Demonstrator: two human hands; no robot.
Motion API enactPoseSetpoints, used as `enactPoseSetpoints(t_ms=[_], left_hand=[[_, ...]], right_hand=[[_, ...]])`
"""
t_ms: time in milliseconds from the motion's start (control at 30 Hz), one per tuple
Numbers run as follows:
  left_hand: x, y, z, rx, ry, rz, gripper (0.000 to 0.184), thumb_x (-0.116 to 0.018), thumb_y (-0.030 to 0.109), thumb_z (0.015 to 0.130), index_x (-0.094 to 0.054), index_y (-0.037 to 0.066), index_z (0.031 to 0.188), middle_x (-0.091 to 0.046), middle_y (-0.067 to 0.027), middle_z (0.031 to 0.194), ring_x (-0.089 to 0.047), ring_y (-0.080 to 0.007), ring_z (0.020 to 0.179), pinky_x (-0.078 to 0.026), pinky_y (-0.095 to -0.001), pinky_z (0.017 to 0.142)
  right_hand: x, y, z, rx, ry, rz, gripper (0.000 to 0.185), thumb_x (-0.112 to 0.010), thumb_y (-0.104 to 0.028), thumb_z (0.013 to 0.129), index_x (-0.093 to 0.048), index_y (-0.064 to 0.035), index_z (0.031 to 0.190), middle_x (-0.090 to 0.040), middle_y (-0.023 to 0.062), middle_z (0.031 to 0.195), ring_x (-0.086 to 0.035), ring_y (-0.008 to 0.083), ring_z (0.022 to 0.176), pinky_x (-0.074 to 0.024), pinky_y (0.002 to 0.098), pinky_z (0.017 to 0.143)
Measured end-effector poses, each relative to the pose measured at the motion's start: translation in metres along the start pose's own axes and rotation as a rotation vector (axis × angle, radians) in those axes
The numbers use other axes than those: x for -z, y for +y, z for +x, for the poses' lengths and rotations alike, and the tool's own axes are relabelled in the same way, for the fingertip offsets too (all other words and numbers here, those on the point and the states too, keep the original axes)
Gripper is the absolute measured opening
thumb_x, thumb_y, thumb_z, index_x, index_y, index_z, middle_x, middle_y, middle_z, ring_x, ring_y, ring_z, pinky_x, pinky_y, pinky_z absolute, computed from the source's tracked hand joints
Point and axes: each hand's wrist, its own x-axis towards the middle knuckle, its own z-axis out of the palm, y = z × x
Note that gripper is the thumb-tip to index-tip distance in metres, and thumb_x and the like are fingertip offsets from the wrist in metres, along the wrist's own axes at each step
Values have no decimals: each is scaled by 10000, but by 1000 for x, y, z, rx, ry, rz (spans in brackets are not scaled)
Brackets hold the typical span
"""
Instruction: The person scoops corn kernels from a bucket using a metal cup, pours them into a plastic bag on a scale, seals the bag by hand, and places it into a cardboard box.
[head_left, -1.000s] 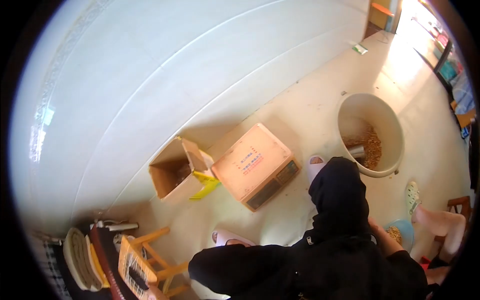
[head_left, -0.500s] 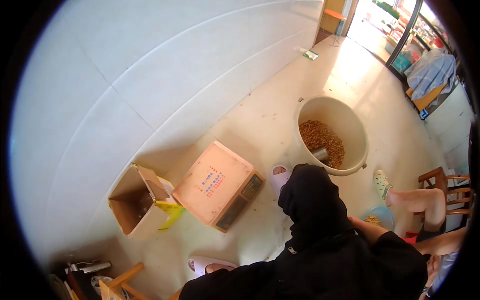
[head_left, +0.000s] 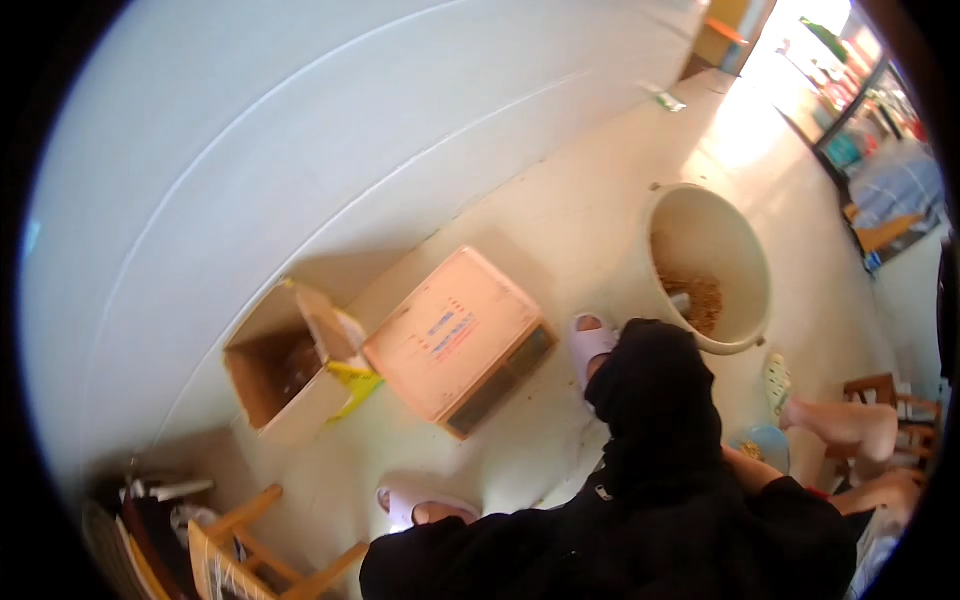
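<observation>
The person's right hand [head_left: 748, 468] is reaching down beside the black-clad knee [head_left: 655, 375], close to a blue basin [head_left: 775, 447]. The fingers are hiding behind the clothing, so whether they are grasping anything or hanging loose cannot be told. The left hand is lying out of view, its grip unknown. The work seems to be centring on the basin, though the exact step is not showing; handling its contents would be calling for a clear sight of the fingers and rim.

The basin is sitting on the floor [head_left: 530, 210], well away from its wall-side edge, and is holding a small heap of pale pieces [head_left: 750, 450]. Farther out, a large cream tub [head_left: 733, 240] is standing beyond the knee, holding loose brown pieces [head_left: 707, 305] low inside, with a metallic cylinder [head_left: 681, 302] lying among them. Toward the floor's wall-side edge, an open carton [head_left: 310, 405] is containing something too dim to identify; its yellow flap [head_left: 352, 388] is reaching toward an orange-topped box [head_left: 455, 335]. Another person's leg [head_left: 845, 425] is extending near the basin.
</observation>
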Motion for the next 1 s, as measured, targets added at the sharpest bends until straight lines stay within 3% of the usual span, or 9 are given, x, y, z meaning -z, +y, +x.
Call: enactPoseSetpoints(t_ms=[200,267,400,467,533,633,767,900,1000], left_hand=[[5,-1,13,-27,75,17,741,-537,503,855,-330,-6,1352,-451,-212,1300,-461,-390,1167,-388,-469,951],[-5,9,20,-180,119,4,737,-538,498,856,-330,-7,1351,-453,-210,1299,-462,-391,1165,-389,-469,949],[18,69,-4,-693,164,-152,582,-585,213,858,-348,2,1346,-423,-209,1318,-427,-386,1185,-359,-464,978],[27,107,-26,-839,-14,-443,583,-603,99,822,-357,4,1342,-399,-216,1345,-392,-367,1227,-322,-439,1025],[57,146,-66,-1037,-414,-586,623,-569,30,773,-350,15,1356,-417,-183,1351,-409,-331,1228,-316,-387,1038],[99,179,-133,-1364,-881,-383,468,-628,160,815,-483,28,1241,-508,-187,1255,-494,-345,1138,-379,-413,982],[183,203,-250,-1944,-914,-379,479,-635,218,801,-493,49,1227,-527,-183,1216,-519,-328,1094,-416,-411,927],[204,202,-324,-2174,-1153,-407,497,-625,207,815,-459,70,1263,-522,-172,1141,-522,-334,1036,-408,-405,907],[192,200,-346,-2181,-1135,-257,475,-631,200,807,-477,70,1237,-528,-150,1064,-532,-318,993,-421,-396,872]], right_hand=[[19,-10,-22,-45,-80,-39,417,-371,-293,898,-399,-68,1248,-433,139,1250,-406,280,1181,-376,418,949],[26,-12,-25,-48,-97,-53,423,-355,-292,910,-383,-70,1269,-421,132,1270,-394,273,1196,-370,416,960],[37,-11,-31,-44,-138,-86,437,-323,-289,933,-350,-74,1312,-395,120,1308,-371,259,1228,-358,412,983],[43,-13,-30,-43,-160,-106,444,-307,-287,944,-334,-77,1334,-383,114,1328,-359,252,1243,-351,410,995],[51,-14,-28,-22,-185,-121,451,-290,-286,956,-318,-79,1355,-370,108,1347,-347,245,1259,-345,407,1007],[52,-6,-19,-29,-167,-108,449,-288,-283,959,-315,-79,1358,-368,104,1345,-345,241,1255,-344,405,1005],[51,0,12,-39,-102,-41,437,-298,-279,954,-325,-77,1341,-375,103,1322,-352,240,1233,-348,402,990],[52,6,41,-27,-58,14,425,-309,-275,949,-335,-76,1324,-383,102,1298,-359,239,1210,-351,400,975],[48,10,55,-23,-21,67,416,-316,-272,946,-343,-74,1311,-389,101,1281,-365,238,1193,-354,398,963]])
